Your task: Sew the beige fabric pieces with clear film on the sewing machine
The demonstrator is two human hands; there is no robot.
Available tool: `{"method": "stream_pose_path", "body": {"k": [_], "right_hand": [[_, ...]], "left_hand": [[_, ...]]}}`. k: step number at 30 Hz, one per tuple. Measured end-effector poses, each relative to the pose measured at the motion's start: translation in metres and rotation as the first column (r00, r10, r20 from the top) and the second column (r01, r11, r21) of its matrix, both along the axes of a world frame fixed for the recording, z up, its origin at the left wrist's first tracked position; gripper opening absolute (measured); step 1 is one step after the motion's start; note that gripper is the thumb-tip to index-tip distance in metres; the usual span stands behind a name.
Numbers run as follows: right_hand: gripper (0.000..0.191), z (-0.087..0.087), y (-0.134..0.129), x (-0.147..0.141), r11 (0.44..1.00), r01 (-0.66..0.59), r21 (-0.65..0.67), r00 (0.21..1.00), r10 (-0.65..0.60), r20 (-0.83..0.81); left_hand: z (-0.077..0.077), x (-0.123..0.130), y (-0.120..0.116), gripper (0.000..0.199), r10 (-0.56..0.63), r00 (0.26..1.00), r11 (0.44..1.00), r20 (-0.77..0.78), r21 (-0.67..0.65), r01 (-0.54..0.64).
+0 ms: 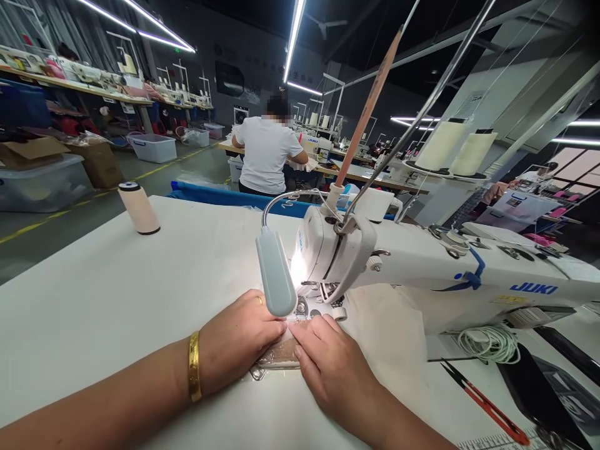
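Note:
A white JUKI sewing machine (412,256) stands in front of me, its needle area lit by a grey gooseneck lamp (275,272). Just before the needle, a small brown fabric piece (281,355) with a shiny, see-through layer lies on the machine bed. My left hand (244,331) grips its left side, fingers closed and partly hidden behind the lamp. From the right, my right hand (332,359) presses on the same piece with thumb and fingers bent. The two index fingertips nearly meet near the presser foot, which is partly covered.
A cone of pale pink thread (139,209) stands on the white table (94,300) at left. Red-handled thread snips (487,403), a coil of pale green cord (490,344) and a black phone-like slab (544,390) lie at right. A person in a white shirt (267,153) sits ahead.

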State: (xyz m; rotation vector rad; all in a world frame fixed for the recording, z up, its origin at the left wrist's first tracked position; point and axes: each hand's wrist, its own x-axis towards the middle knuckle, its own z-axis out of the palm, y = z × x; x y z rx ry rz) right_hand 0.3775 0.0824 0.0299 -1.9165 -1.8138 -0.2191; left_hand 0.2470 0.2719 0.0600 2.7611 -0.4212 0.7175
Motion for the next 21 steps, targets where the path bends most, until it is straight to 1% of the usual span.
{"method": "stream_pose_path", "body": {"k": [4, 9, 13, 17, 21], "right_hand": [[0.030, 0.0000, -0.0024, 0.0008, 1.000, -0.014, 0.011, 0.999, 0.015, -0.032], [0.027, -0.0002, -0.0057, 0.0021, 0.998, -0.001, 0.061, 0.994, 0.007, -0.108], [0.025, -0.0006, -0.0063, 0.0032, 0.998, -0.009, 0.062, 0.993, 0.017, -0.118], [0.024, 0.0003, -0.0061, 0.0036, 0.998, -0.026, 0.063, 0.992, 0.033, -0.120], [0.023, 0.0016, -0.0058, 0.0025, 0.994, -0.061, 0.087, 0.991, 0.071, -0.115]], "left_hand": [[-0.0012, 0.0024, 0.0014, 0.029, -0.015, 1.000, 1.000, 0.009, -0.022, 0.015], [-0.0022, 0.0013, 0.0029, 0.025, 0.042, 0.998, 0.999, -0.050, -0.004, -0.042], [-0.0025, 0.0015, 0.0047, 0.023, 0.044, 0.996, 0.999, -0.075, 0.006, -0.043], [-0.0059, 0.0015, 0.0064, 0.023, 0.046, 0.996, 0.999, -0.072, 0.005, -0.045], [-0.0072, 0.0010, 0.0063, 0.025, 0.047, 0.996, 0.999, -0.076, -0.012, -0.048]]}}
